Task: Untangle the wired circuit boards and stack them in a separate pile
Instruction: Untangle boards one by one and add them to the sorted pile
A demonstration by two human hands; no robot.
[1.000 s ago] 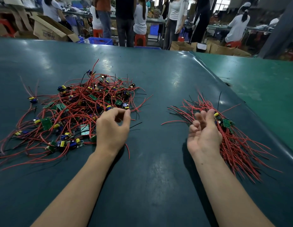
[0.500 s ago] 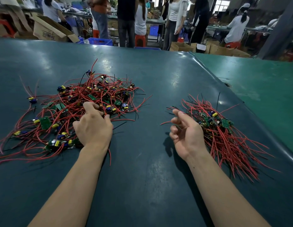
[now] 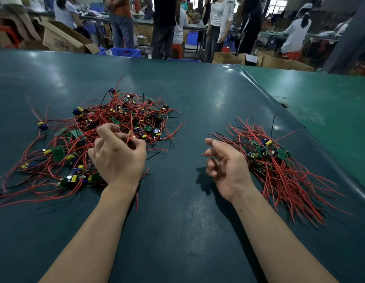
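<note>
A single head-worn camera looks forward and steeply down along both forearms onto the dark green table (image 3: 198, 94), close enough that the left hand (image 3: 118, 158) and right hand (image 3: 228, 168) sit mid-frame. Its wide lens bends the table's edges. The upper strip reaches far past the table to standing people (image 3: 163, 25) and cardboard boxes (image 3: 63, 40).

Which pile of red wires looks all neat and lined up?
The smaller pile beside the right hand. Its wires lie mostly side by side, pointing one way. The bigger pile, where the left hand digs, is a tangled mess.
</note>
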